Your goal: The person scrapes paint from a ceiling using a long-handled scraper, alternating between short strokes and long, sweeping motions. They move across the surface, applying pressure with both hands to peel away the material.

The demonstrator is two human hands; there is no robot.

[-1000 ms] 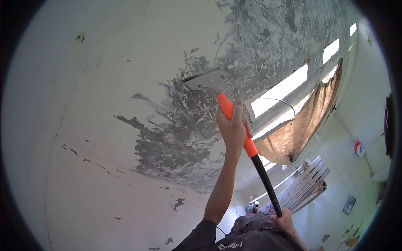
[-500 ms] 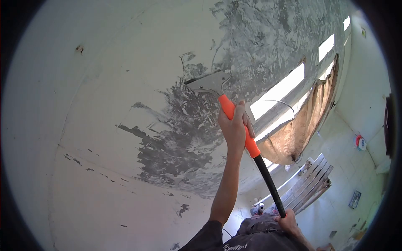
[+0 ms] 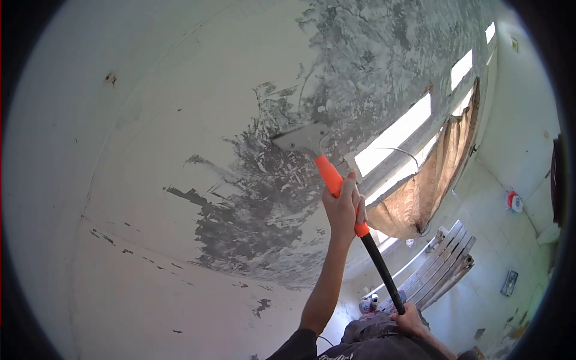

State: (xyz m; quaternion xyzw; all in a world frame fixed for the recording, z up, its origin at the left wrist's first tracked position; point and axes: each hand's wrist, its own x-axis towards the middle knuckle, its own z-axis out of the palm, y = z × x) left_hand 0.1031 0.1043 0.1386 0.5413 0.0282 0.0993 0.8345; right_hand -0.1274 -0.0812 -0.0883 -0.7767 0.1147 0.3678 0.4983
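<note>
A long-handled scraper (image 3: pixel 329 174) with a wide metal blade, orange grip and black shaft reaches up toward a broad pale painted surface (image 3: pixel 198 108). Its blade (image 3: pixel 301 137) is over a patch where the coating is scraped to mottled grey (image 3: pixel 258 219); whether it touches cannot be told. My left hand (image 3: pixel 345 210) is closed round the orange grip. Near my body, my right hand (image 3: pixel 411 321) is wrapped round the lower end of the black shaft.
Bright window openings (image 3: pixel 396 135) lie to the right, with a brown cloth (image 3: pixel 414 201) hanging by them. Below are a slatted wooden bench or rack (image 3: pixel 441 261), a tray-like item (image 3: pixel 509 283) on the floor and a red-and-white container (image 3: pixel 514 201).
The scraper has come back toward my body, its blade shifting down and slightly right in view. My left hand has moved down with it, and both hands keep their hold.
</note>
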